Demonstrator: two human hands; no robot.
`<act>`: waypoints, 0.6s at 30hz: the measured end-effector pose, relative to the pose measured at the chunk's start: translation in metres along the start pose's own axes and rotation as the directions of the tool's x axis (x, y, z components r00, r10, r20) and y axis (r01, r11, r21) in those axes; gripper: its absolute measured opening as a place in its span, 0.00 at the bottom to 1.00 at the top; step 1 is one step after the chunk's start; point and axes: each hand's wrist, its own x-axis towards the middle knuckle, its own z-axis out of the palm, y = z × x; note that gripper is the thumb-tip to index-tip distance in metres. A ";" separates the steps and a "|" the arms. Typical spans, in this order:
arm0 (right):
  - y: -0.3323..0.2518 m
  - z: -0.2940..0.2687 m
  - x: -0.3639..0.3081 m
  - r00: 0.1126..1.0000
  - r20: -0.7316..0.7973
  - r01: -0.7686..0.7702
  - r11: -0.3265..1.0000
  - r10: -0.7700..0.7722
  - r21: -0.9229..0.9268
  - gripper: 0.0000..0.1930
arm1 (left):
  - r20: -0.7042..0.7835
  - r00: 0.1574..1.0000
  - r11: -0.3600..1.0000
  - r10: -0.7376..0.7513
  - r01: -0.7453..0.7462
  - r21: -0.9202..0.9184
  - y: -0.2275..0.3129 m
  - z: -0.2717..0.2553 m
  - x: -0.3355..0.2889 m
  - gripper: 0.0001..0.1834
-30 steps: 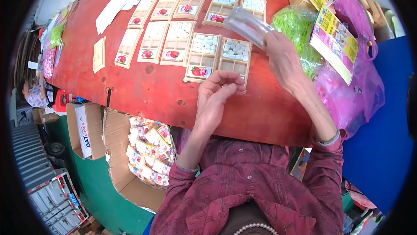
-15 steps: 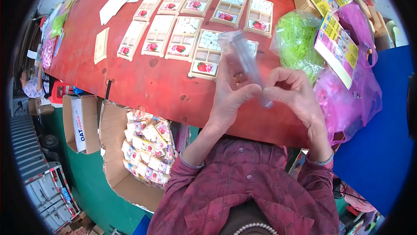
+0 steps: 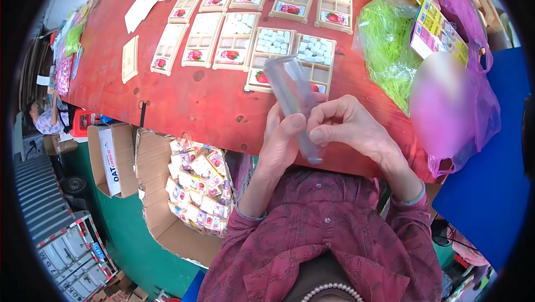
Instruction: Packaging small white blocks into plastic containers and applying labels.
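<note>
A clear, tube-shaped plastic sleeve (image 3: 292,87) is held at a slant above the near edge of the red table. My left hand (image 3: 280,141) is closed round its left side, the thumb across the front. At the sleeve's right edge, thumb and forefinger of my right hand (image 3: 359,130) are pinched together. Just beyond lie two cream trays, the left tray (image 3: 258,63) and the right tray (image 3: 323,70); the sleeve and my fingers partly cover them. Both hold small white blocks and a strawberry picture card.
Several similar trays (image 3: 237,40) stand in rows across the red table (image 3: 195,98). A lone cream piece (image 3: 130,59) lies left. Bright green shredded filler (image 3: 387,45) and a pink plastic bag (image 3: 473,118) are at right. Below left, a carton (image 3: 159,213) holds many small packs.
The sleeve has come lower and nearer to me, with both hands still at it. The right-hand tray of the near pair now shows more fully.
</note>
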 end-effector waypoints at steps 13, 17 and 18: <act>0.008 0.008 -0.002 0.992 0.027 0.127 0.984 -0.125 -0.121 0.10 | 0.024 1.000 1.000 0.016 -0.016 0.009 -0.001 0.002 -0.004 0.40; 0.002 0.006 -0.010 0.982 -0.082 0.166 0.986 -0.168 -0.033 0.11 | -0.004 1.000 0.996 -0.024 0.024 -0.089 -0.003 0.001 -0.011 0.39; -0.001 0.002 -0.012 0.982 -0.094 0.163 0.987 -0.163 -0.007 0.11 | -0.047 0.999 0.997 -0.008 0.004 -0.083 -0.002 0.002 -0.012 0.39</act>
